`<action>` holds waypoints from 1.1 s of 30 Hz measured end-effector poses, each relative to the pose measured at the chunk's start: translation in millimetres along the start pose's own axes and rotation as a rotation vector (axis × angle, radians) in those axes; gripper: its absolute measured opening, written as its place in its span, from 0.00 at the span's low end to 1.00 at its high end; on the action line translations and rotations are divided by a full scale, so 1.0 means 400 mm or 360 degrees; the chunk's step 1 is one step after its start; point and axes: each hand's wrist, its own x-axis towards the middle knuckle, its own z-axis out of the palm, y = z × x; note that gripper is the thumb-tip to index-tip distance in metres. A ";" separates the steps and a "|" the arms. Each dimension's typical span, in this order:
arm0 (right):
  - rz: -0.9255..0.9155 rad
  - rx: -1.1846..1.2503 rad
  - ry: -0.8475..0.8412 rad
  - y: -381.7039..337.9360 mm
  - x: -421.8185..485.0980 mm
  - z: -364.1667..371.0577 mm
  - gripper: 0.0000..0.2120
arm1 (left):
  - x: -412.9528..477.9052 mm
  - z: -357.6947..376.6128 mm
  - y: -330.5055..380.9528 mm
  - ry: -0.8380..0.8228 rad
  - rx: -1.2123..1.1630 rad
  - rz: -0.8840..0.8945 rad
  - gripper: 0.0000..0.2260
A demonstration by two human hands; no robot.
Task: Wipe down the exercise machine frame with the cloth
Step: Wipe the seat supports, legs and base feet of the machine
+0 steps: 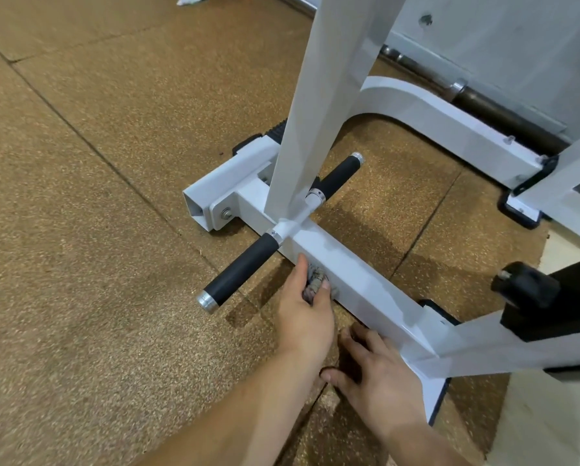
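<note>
Gripping a small crumpled grey rag (315,285), the left hand (303,314) has its fingers and thumb curled round it and pushes it against the near side face of the white square-tube steel base beam of the exercise machine frame (349,264). Most of the rag is buried under that hand, so only a wrinkled bit pokes out between thumb and fingers. It sits just right of the near black foam-grip handle with the silver end cap (238,277).

The right hand (379,375) is nearer and further right, fingers spread and holding nothing, low by the beam's bottom edge. Its fingertips are in shadow, so can't tell if they touch the steel or just the brown speckled rubber floor tiles (97,230).

The white upright post (315,112) runs out of the top of the shot. A black padded part (550,297) is cut off at the right edge, and a dark steel barbell (500,112) by the far wall is half hidden behind the frame.
</note>
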 end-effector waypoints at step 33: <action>-0.0063 0.0225 0.0205 0.038 -0.082 -0.015 0.20 | -0.007 -0.015 0.016 0.0118 0.0532 0.0394 0.14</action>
